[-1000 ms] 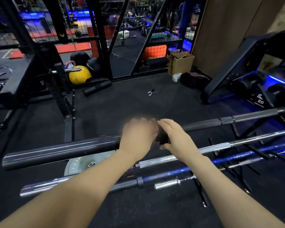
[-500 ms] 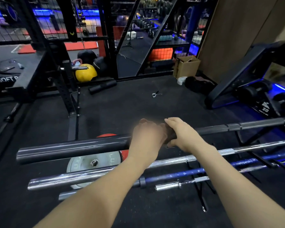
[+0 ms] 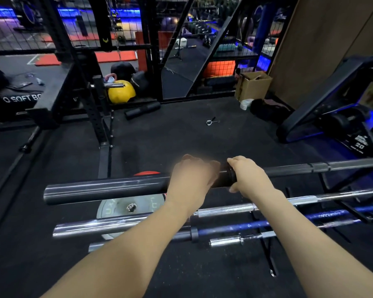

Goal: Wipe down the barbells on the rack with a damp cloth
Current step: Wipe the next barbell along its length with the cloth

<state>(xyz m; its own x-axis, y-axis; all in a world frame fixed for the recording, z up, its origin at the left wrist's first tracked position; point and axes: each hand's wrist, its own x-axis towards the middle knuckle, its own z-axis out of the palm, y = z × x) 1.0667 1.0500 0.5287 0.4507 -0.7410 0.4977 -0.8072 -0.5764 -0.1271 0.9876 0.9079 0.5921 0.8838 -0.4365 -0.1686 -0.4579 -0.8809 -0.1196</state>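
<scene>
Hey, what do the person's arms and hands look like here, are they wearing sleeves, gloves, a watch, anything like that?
Both forearms are bare as far as the frame shows, with no sleeves in view. The left hand and right hand wear no gloves, and no watch, bracelet or wrist strap shows on either wrist. No rings are visible, though most of the fingers are hidden. A soft bright glow blurs the edges of the left hand.

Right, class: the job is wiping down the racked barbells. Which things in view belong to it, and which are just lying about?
Part of the job:
- top black barbell, gripped by left hand and right hand
- chrome barbell
- blue barbell

Lying about:
- yellow ball
- cardboard box
- spring collar on the floor
- weight plate
</scene>
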